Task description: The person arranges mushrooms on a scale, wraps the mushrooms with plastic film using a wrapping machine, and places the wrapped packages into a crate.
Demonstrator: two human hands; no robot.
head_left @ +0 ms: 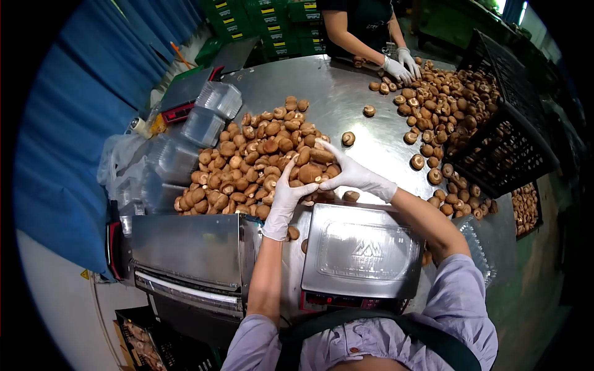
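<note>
My left hand [287, 196], in a white glove, curves around the near left side of a cluster of brown shiitake mushrooms [311, 173]. From the right, my right hand [354, 174], gloved too, cups the same cluster, and the fingers of both hands almost meet at its near side. The cluster is at the right edge of a large mushroom pile [247, 161] on the metal table. Just in front of me, a clear plastic tray [365, 250] rests on a scale [315, 301] with a red display. What lies under my palms is hidden.
A black crate [510, 148] tips more mushrooms [442, 102] onto the metal table [297, 80]. Across it, a co-worker's gloved hands [402, 67] touch that pile. Stacked clear trays [176, 157] stand left, behind a metal wrapping machine [189, 250]. Green boxes [269, 28] are stacked behind.
</note>
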